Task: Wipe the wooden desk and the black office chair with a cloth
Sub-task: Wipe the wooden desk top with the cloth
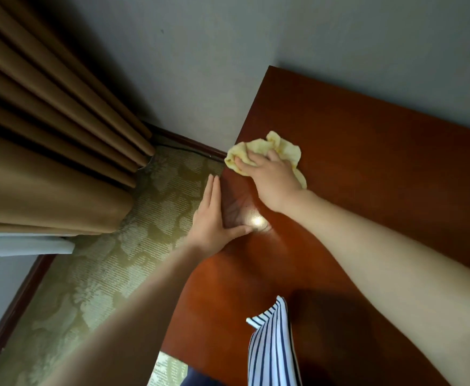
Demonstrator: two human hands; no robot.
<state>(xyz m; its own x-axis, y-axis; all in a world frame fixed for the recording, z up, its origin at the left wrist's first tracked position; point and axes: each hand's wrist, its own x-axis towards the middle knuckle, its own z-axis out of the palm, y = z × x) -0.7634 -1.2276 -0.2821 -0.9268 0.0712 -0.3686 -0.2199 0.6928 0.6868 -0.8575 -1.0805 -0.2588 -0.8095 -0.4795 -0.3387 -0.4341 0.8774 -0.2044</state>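
Grey wall [200, 65] backs a reddish-brown wooden bench [367, 176], which fills the right of the view.

The right hand [272, 179] sits on top of a yellow cloth [286, 150], close to the bench's left edge and toward its far left corner. The thumb lies out across the cloth and the fingers sink into its folds, so the hand seems to grip the bunched cloth while pressing it to the wood, as suits a wiping stroke.

The left hand [210, 218] holds nothing. Its straight fingers lie together along the bench's left edge and the thumb is spread onto the top, probably to brace the body during the reach. A bright glare spot [257, 221] sits just beside that thumb.

Beyond the edge lies patterned carpet [89, 288], with a brown curtain [47, 151] hanging at the left. A blue-and-white striped garment [270, 344] dangles over the near part of the bench.

The black office chair is nowhere in view, so that half of the task cannot be judged. The right fingertips are hidden in the cloth, and the bench's right side and near edge are cut off. A dark blue shape at the bottom border is too cropped to identify.
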